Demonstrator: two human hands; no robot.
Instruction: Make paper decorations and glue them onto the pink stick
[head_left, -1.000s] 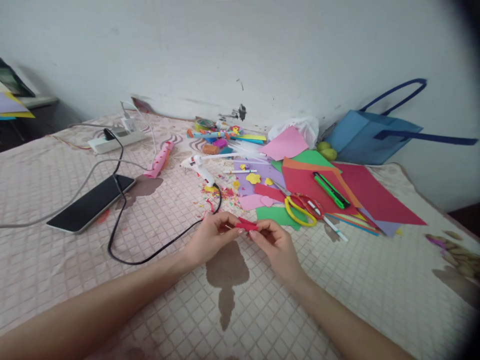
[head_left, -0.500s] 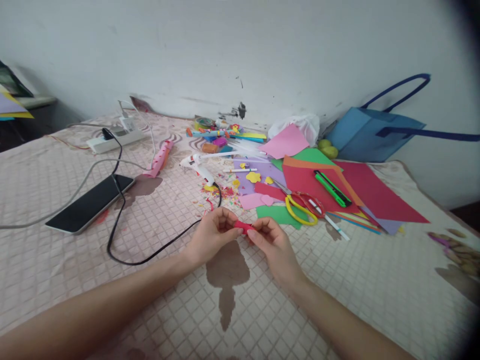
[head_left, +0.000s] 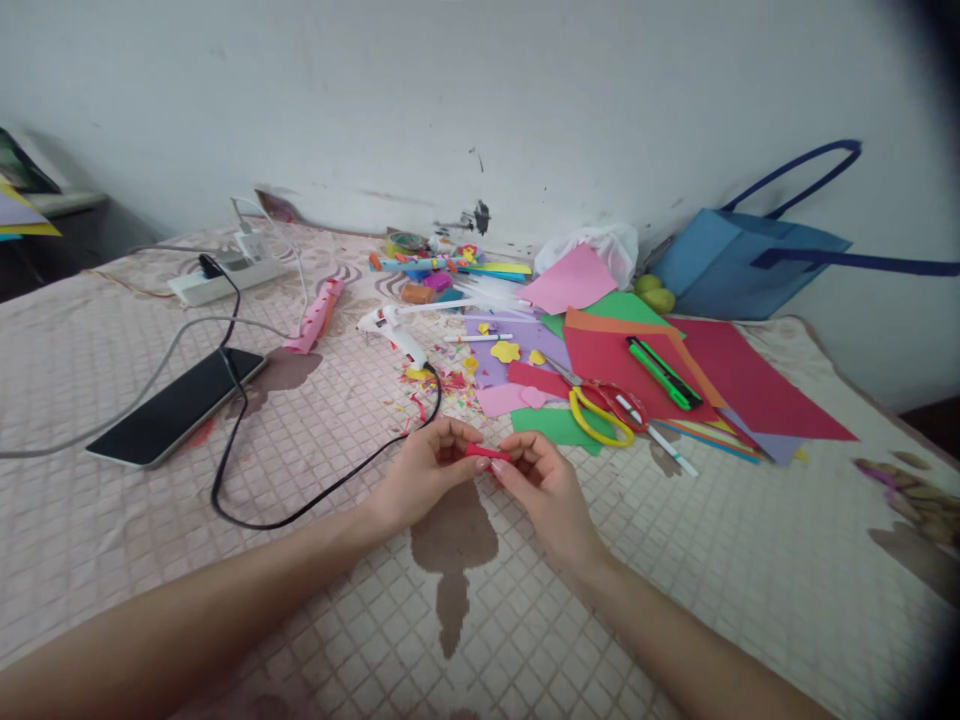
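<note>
Between my two hands is a small red strip (head_left: 487, 453), which looks like craft foam or paper, rolled or folded narrow. My left hand (head_left: 435, 462) pinches its left end between thumb and fingers. On the other end, the thumb and fingers of my right hand (head_left: 538, 472) are closed as well, the two thumbs almost meeting. The fingers cover part of the strip. Just beyond my hands lie a white glue gun (head_left: 397, 338), colourful scraps (head_left: 450, 385), a green sheet piece (head_left: 555, 427) and yellow-and-red-handled scissors (head_left: 600, 415).
A black cable (head_left: 300, 520) loops left of my hands, near a dark tablet (head_left: 176, 410) and a power strip (head_left: 225, 282). At right are red sheets (head_left: 757, 380), a green utility knife (head_left: 664, 373) and a marker (head_left: 671, 448). A blue bag (head_left: 750, 265) stands by the wall.
My thumbs have shifted slightly on the red strip, and my right thumb sits a little further left. The view has moved slightly; the other things lie where they were.
</note>
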